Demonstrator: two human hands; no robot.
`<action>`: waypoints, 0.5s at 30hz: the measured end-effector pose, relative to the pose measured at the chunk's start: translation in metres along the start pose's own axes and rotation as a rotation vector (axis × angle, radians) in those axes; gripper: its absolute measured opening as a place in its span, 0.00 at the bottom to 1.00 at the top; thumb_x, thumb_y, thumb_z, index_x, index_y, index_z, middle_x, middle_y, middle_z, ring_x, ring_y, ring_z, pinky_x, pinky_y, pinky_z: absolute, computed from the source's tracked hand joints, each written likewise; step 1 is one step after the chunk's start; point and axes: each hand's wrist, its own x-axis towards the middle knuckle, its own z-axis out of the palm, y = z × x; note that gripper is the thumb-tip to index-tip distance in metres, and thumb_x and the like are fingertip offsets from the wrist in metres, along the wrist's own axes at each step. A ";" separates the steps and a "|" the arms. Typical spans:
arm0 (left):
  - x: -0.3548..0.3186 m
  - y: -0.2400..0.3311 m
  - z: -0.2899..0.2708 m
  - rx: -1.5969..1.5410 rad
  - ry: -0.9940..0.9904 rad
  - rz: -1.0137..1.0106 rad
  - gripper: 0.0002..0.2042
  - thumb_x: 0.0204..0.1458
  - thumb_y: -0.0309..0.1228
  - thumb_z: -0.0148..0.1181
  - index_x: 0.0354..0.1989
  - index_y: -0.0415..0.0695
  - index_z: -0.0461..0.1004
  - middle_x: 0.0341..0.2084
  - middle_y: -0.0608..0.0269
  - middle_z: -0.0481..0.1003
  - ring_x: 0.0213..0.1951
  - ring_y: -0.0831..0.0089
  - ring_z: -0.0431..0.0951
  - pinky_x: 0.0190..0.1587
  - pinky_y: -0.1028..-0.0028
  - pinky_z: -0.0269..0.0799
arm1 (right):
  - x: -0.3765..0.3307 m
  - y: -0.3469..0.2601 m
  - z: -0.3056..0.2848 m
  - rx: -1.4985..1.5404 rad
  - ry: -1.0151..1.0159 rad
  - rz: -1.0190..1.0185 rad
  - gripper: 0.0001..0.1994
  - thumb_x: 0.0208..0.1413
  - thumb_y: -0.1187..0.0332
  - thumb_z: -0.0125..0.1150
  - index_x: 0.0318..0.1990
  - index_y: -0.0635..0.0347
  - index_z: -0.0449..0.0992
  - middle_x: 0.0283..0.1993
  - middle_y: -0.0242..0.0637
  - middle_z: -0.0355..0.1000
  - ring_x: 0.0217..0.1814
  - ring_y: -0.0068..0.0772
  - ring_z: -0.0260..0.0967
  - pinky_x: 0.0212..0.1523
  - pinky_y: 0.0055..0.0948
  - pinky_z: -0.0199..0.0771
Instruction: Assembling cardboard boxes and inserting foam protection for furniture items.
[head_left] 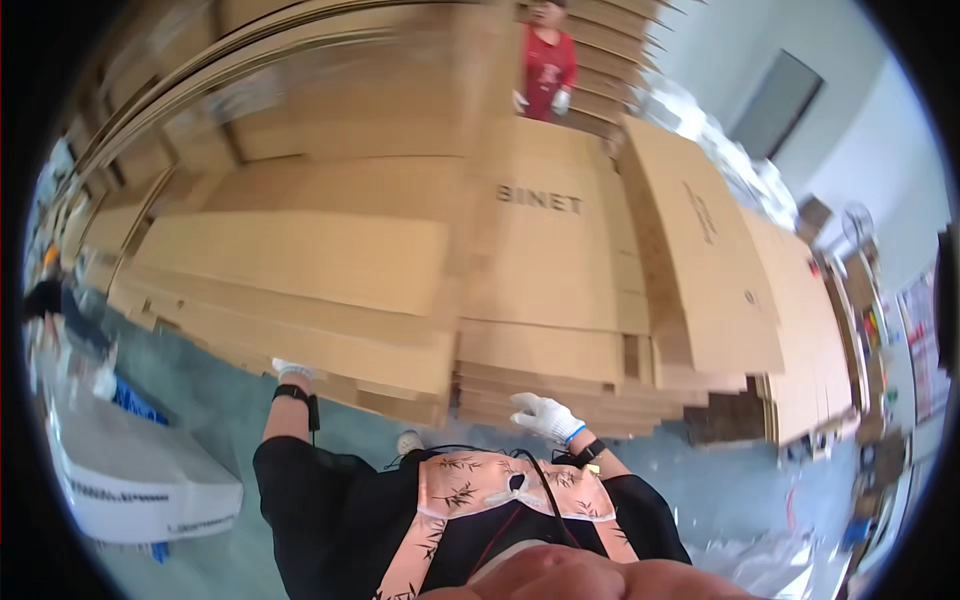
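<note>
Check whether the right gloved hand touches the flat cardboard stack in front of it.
Cannot tell: the head view shows the right gloved hand overlapping the near edges of the flat cardboard stack, but neither contact nor gap shows plainly.

A glossy blue-grey floor (725,455) stretches out to the right of the right hand (547,416), while far beyond that hand, also to the right, a pale, smooth wall (850,110) bearing a dark grey rectangular panel (778,103) rises behind a round-headed fan (858,222) in bright light.
</note>
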 end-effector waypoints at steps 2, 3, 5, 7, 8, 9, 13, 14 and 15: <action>-0.034 0.096 -0.075 -0.085 -0.058 -0.073 0.23 0.65 0.49 0.45 0.65 0.56 0.71 0.66 0.62 0.69 0.68 0.58 0.66 0.67 0.52 0.61 | -0.065 0.081 -0.016 0.125 0.070 0.173 0.30 0.59 0.48 0.63 0.63 0.58 0.71 0.53 0.51 0.78 0.49 0.43 0.80 0.50 0.38 0.79; -0.049 0.130 -0.094 -0.103 -0.028 -0.061 0.23 0.65 0.50 0.45 0.65 0.57 0.71 0.66 0.62 0.70 0.68 0.57 0.66 0.67 0.52 0.61 | -0.099 0.119 -0.023 0.267 0.088 0.282 0.31 0.59 0.48 0.63 0.63 0.59 0.71 0.52 0.50 0.79 0.46 0.40 0.81 0.45 0.36 0.81; -0.091 0.203 -0.130 -0.142 0.072 -0.052 0.23 0.65 0.50 0.45 0.64 0.55 0.73 0.64 0.58 0.71 0.67 0.55 0.67 0.66 0.52 0.61 | -0.153 0.191 -0.038 0.433 0.176 0.408 0.29 0.59 0.52 0.63 0.61 0.62 0.73 0.40 0.41 0.80 0.35 0.29 0.80 0.35 0.29 0.81; -0.122 0.252 -0.139 -0.152 0.157 -0.051 0.23 0.65 0.49 0.45 0.62 0.53 0.74 0.63 0.56 0.71 0.66 0.54 0.67 0.66 0.52 0.60 | -0.212 0.253 -0.037 0.705 0.345 0.430 0.26 0.59 0.56 0.63 0.60 0.64 0.74 0.37 0.38 0.79 0.32 0.26 0.77 0.32 0.26 0.79; -0.133 0.275 -0.125 -0.143 0.453 0.018 0.23 0.65 0.48 0.46 0.60 0.49 0.74 0.61 0.54 0.73 0.64 0.54 0.69 0.65 0.52 0.61 | -0.236 0.278 -0.034 0.717 0.339 0.417 0.26 0.59 0.56 0.63 0.60 0.64 0.74 0.37 0.38 0.79 0.32 0.26 0.77 0.32 0.26 0.79; -0.138 0.294 -0.123 -0.136 0.752 0.093 0.22 0.65 0.47 0.47 0.58 0.46 0.75 0.59 0.52 0.74 0.62 0.54 0.71 0.63 0.52 0.63 | -0.253 0.303 -0.032 0.792 0.461 0.415 0.24 0.60 0.58 0.63 0.59 0.64 0.75 0.36 0.37 0.79 0.30 0.26 0.76 0.31 0.26 0.78; -0.230 0.463 -0.257 -0.063 0.013 0.715 0.20 0.66 0.44 0.48 0.50 0.42 0.79 0.57 0.52 0.75 0.62 0.56 0.71 0.65 0.58 0.63 | -0.331 0.375 -0.029 1.083 0.686 0.491 0.18 0.62 0.64 0.61 0.56 0.63 0.76 0.34 0.36 0.77 0.29 0.28 0.74 0.30 0.28 0.77; -0.249 0.490 -0.257 -0.264 0.078 0.735 0.19 0.66 0.44 0.47 0.50 0.43 0.79 0.56 0.51 0.76 0.62 0.55 0.71 0.66 0.60 0.62 | -0.342 0.386 -0.034 1.090 0.686 0.479 0.18 0.62 0.64 0.61 0.56 0.63 0.76 0.34 0.36 0.77 0.29 0.28 0.74 0.30 0.27 0.77; -0.261 0.517 -0.249 -0.468 0.144 0.756 0.19 0.66 0.44 0.47 0.50 0.43 0.79 0.56 0.51 0.76 0.63 0.55 0.70 0.67 0.62 0.62 | -0.351 0.396 -0.039 1.125 0.723 0.511 0.18 0.63 0.64 0.60 0.56 0.63 0.75 0.34 0.36 0.77 0.29 0.28 0.74 0.29 0.28 0.77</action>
